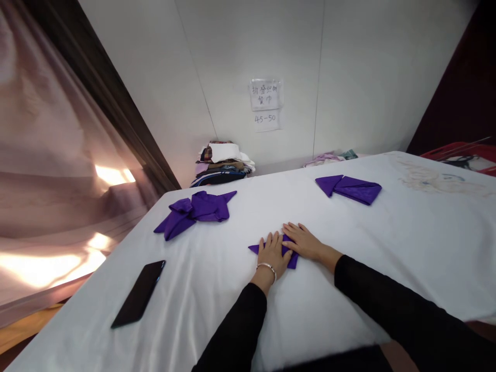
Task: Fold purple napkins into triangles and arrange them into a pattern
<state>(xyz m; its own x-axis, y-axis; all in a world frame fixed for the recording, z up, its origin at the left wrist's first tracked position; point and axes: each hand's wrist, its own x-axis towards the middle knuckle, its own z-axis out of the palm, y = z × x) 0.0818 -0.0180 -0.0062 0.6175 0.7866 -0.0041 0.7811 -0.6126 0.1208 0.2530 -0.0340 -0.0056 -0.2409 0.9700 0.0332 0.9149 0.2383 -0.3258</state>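
Observation:
A folded purple napkin [291,261] lies on the white-covered table beneath both hands, with a pointed tip showing at its left. My left hand [272,253], a bracelet at its wrist, rests flat on it with fingers stretched forward. From the right, my right hand [303,241] lies flat across the napkin's upper right part, fingers extended and touching the area beside the left hand. Much of the cloth is hidden under the hands. Farther off to the right is another folded purple napkin [356,190]. A purple cloth figure [205,207] sits at the left.
A black phone [139,294] lies on the white tablecloth [201,294] at front left. Behind the table's far edge are a stack of folded clothes [222,163] and a wall with a handwritten sign [265,95]. A red basket [465,155] stands at far right; a curtain [58,129] hangs left.

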